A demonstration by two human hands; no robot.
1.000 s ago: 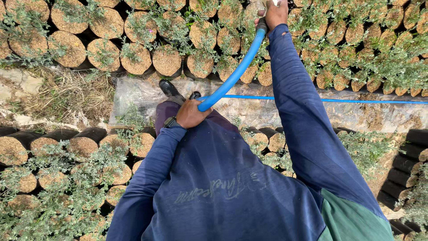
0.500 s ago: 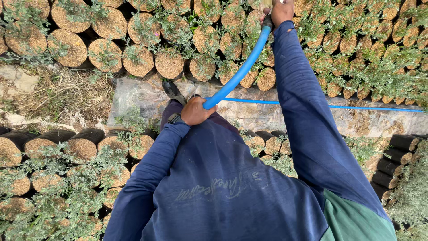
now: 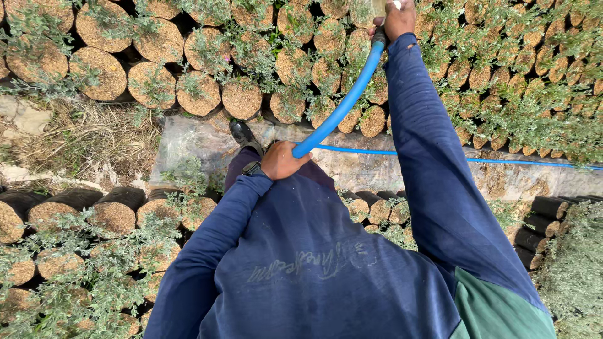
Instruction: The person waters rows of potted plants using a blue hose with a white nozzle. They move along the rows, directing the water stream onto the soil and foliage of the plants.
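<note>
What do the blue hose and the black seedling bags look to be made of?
Blue hose: seems to be flexible plastic or rubber with a smooth matte skin; it bends in a gentle curve between the left hand and the right hand.
Black seedling bags: probably thin plastic film, since their sides look faintly glossy and creased.

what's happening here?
A person in a dark blue long-sleeved top stands on a narrow path between rows of seedlings in black grow bags. The right hand is stretched forward, gripping the end of a blue hose over the far row. The left hand, with a black watch on the wrist, grips the same hose close to the body. More of the hose lies along the path to the right.
</note>
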